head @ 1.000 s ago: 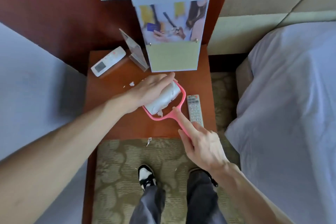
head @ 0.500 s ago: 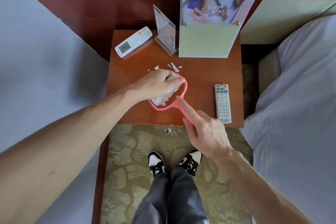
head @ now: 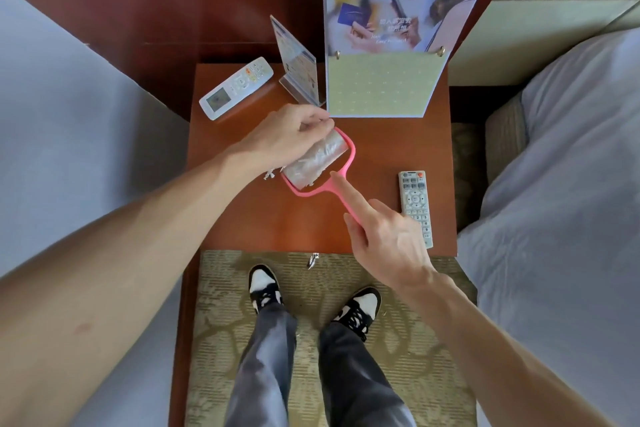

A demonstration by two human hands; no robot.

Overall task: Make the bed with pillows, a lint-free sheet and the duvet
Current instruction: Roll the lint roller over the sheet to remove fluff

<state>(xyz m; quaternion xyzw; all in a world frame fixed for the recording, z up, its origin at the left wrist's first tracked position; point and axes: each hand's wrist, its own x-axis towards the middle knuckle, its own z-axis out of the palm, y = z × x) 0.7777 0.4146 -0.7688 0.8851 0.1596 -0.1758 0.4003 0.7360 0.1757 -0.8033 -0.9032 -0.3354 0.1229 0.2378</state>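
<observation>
Now | lint roller [head: 320,159] | left fingers [head: 317,121] pinching roll | right fingers [head: 347,191] gripping handle

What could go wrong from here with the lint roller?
The left hand pinches the outer sheet on the lint roller; it may tear into scraps like those beside it. The right hand, gripping the handle, is close to the grey remote by the nightstand edge and might knock it.

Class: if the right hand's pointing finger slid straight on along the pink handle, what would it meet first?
Probably the lint roller: its sticky roll sits just ahead of the right hand. The left hand, gripping the roll's far end, lies beyond.
</observation>
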